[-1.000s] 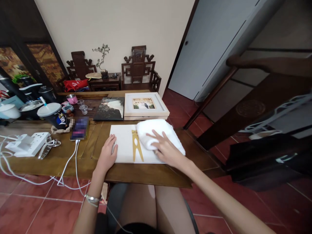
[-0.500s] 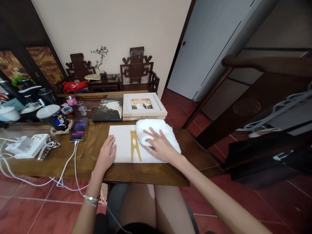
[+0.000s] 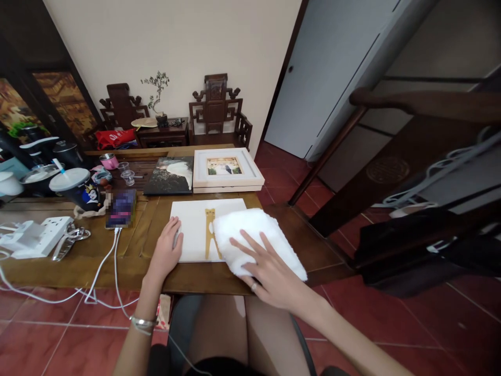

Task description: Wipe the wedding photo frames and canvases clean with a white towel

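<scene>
A white flat board (image 3: 193,230) with a gold clothes-peg-shaped piece (image 3: 209,235) on it lies on the wooden table (image 3: 129,256) in front of me. My left hand (image 3: 166,250) rests on the board's left edge, fingers curled over it. A white folded towel (image 3: 256,237) covers the board's right part and hangs past the table's front edge. My right hand (image 3: 270,269) lies flat on the towel with fingers spread.
Behind the board lie a framed photo (image 3: 227,168) and a dark picture (image 3: 170,176). To the left are a phone (image 3: 120,209) on a white cable, a power strip (image 3: 39,235), a lidded cup (image 3: 76,188) and small containers. Carved chairs stand at the wall.
My right hand has drawn the towel from the board's far right part toward me, down to the table's front edge. My left hand has stayed on the board's left edge.
</scene>
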Motion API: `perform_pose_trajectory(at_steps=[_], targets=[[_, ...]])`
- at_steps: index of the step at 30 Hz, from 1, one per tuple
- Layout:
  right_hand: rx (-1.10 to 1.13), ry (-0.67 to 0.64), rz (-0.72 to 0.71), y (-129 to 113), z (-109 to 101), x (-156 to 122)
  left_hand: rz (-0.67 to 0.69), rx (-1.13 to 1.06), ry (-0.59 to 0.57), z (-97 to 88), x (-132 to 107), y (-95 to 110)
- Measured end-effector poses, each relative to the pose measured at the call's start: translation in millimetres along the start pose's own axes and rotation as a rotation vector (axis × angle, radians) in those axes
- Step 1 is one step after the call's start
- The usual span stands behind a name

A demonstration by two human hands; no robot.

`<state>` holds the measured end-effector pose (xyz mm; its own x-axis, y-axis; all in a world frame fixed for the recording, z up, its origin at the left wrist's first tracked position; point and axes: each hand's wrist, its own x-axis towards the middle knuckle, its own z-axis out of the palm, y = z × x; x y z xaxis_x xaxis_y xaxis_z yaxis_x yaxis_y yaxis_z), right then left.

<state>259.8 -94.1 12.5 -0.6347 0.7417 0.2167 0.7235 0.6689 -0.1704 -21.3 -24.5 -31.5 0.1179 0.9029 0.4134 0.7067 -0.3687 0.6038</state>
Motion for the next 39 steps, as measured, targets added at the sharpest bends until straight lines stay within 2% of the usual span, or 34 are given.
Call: perform_pose_trajectory(at_steps=[2,5,13,17,21,28,31,34,39], targets=[[0.018,0.003,-0.007,-1.6,-0.9,-5.0,0.003,0.0,-0.004,-0.2,0.1,0.0],[0.025,-0.015,0.006,4.7,-3.3,3.3,-0.005,0.011,-0.016,-1.0,0.4,0.9],[0.039,-0.05,0.138,49.9,-0.4,76.7,-0.009,0.025,-0.028,-2.0,0.7,1.7],[0.022,-0.021,0.193,62.1,5.7,98.2,-0.011,0.014,-0.026,-2.3,0.2,1.9],[0.008,-0.014,0.204,51.5,5.6,87.4,-0.015,0.012,-0.018,-1.9,-0.1,1.7],[0.073,-0.055,0.122,-1.3,-10.6,13.5,-0.006,0.012,-0.009,-0.9,0.1,1.6],[0.095,-0.085,0.102,-11.9,-17.0,-5.4,-0.007,0.02,-0.02,-1.2,0.4,2.6],[0.105,-0.099,0.124,-4.4,-18.1,1.6,-0.011,0.017,-0.021,-1.1,0.6,2.8],[0.058,-0.112,0.223,34.5,-10.9,58.4,-0.009,-0.001,-0.003,-0.3,0.2,1.8]])
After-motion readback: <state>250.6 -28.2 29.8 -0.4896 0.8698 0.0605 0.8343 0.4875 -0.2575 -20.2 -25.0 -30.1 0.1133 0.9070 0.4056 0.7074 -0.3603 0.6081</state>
